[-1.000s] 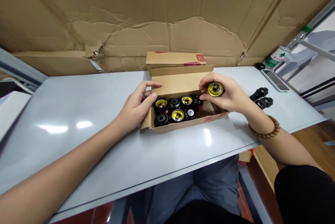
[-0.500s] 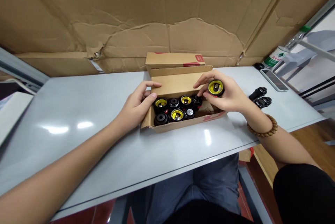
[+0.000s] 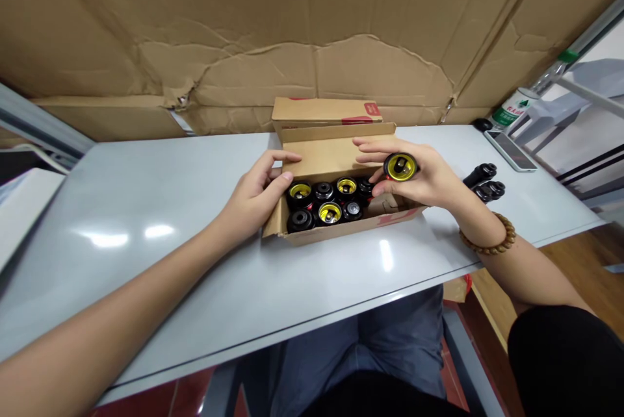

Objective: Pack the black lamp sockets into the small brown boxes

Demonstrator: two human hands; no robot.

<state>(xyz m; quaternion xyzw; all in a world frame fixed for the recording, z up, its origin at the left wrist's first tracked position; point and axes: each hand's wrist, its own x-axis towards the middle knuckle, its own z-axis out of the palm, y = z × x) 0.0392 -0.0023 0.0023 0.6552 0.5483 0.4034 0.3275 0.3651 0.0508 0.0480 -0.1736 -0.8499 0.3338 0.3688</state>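
An open cardboard box (image 3: 336, 235) stands on the table, holding several black cylinders upright. Some show plain dark ends, such as one black cylinder (image 3: 301, 220); others show a yellow-lined hollow end, such as another cylinder (image 3: 330, 214). My left hand (image 3: 258, 193) grips the box's left end, thumb at the rim and fingers along the raised flap. Above the box's right part, my right hand (image 3: 414, 173) is closed around a black cylinder with a yellow-lined end (image 3: 400, 167) facing me. Its lower body is hidden by the fingers and palm.
Behind the open box is another cardboard box (image 3: 326, 109). To the right lie several loose black cylinders (image 3: 482, 182), a phone (image 3: 510, 150) and a plastic bottle (image 3: 517, 105). A large cardboard sheet (image 3: 244, 1) rises along the table's back edge.
My right hand has shifted the cylinder slightly left and down, tilting its yellow end a little more toward me. The right fingers are straighter. My left hand stays on the box.
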